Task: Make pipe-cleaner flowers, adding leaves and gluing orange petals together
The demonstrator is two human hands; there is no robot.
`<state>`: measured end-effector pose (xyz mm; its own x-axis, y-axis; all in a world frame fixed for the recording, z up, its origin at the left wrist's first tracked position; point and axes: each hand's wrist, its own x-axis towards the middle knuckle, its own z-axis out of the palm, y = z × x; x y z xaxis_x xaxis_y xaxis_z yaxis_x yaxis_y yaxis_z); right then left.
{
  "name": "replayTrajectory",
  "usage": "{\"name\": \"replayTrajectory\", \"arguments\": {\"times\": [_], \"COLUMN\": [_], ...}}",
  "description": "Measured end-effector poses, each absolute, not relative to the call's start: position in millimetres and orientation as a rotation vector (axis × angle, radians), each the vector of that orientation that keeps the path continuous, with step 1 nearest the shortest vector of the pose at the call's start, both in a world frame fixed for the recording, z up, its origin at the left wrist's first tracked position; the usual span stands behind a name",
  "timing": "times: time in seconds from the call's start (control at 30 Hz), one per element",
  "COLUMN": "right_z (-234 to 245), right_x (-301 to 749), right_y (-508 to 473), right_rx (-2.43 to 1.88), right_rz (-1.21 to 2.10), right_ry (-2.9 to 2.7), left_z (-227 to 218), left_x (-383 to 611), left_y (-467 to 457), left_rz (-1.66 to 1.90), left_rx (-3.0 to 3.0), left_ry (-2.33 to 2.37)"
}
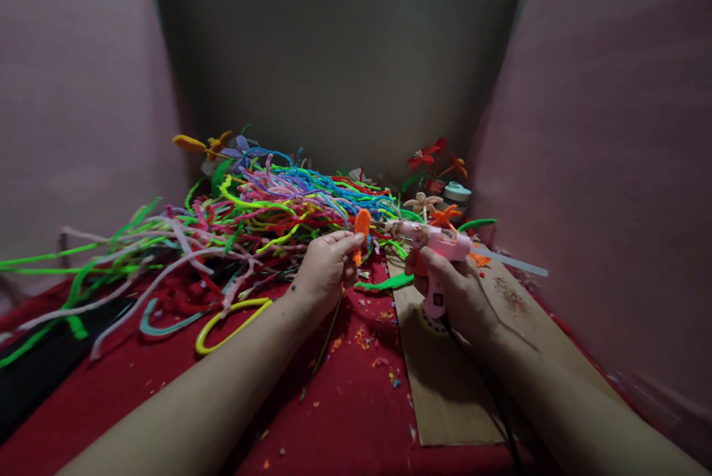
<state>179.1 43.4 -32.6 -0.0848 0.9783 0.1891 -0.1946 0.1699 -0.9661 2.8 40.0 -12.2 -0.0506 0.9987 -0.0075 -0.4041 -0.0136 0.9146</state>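
Note:
My left hand (325, 266) pinches a small orange pipe-cleaner petal (362, 224) on a thin stem, held upright near the middle of the view. My right hand (461, 298) grips a pink hot glue gun (437, 246), its nozzle pointing left towards the petal and a clear glue stick (515, 262) jutting out of its back. The nozzle and the petal are a short gap apart. A green pipe-cleaner leaf (386, 284) lies just below, between the two hands.
A big tangled heap of coloured pipe cleaners (261, 209) covers the red cloth (345, 402) at left. A cardboard sheet (450, 379) lies under the right hand. Finished pipe-cleaner flowers (431, 159) and a small jar (456, 194) stand at the back. Pink walls close in both sides.

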Motion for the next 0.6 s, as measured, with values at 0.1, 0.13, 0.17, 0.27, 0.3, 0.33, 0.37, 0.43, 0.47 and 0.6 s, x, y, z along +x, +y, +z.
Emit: {"name": "replayTrajectory", "arguments": {"times": [0.1,0.13,0.17,0.27,0.3,0.33,0.37,0.43,0.47,0.6], "right_z": [-33.5,-33.6,-33.6,-34.5,-35.3,-36.3,-37.3,-38.9,-39.3,-37.9], "right_x": [179.9,180.3,180.8,182.6,183.1,183.5,183.9,184.4,184.6,184.3], "right_y": [42.9,42.8,42.7,43.0,43.3,43.6,43.9,44.6,44.8,45.9], "right_rx": [-0.917,-0.917,-0.912,-0.915,-0.925,-0.938,-0.947,-0.943,-0.936,-0.922], "right_rz": [1.191,1.173,1.157,1.113,1.095,1.078,1.062,1.041,1.041,1.042], "right_ry": [-1.243,-1.255,-1.268,-1.304,-1.312,-1.318,-1.324,-1.329,-1.325,-1.316], "left_z": [-11.1,-11.3,-12.0,-15.0,-16.0,-16.8,-17.3,-17.6,-17.5,-16.9], "left_x": [3.4,3.6,3.8,3.9,3.9,3.8,3.7,3.5,3.3,2.3], "left_y": [39.4,39.5,39.7,40.4,40.6,40.7,40.8,41.0,41.1,42.1], "left_rz": [1.411,1.405,1.402,1.385,1.381,1.376,1.376,1.380,1.380,1.375], "left_rx": [0.884,0.885,0.885,0.894,0.898,0.901,0.901,0.895,0.893,0.893], "left_ry": [0.946,0.948,0.949,0.957,0.959,0.959,0.956,0.951,0.951,0.958]}}
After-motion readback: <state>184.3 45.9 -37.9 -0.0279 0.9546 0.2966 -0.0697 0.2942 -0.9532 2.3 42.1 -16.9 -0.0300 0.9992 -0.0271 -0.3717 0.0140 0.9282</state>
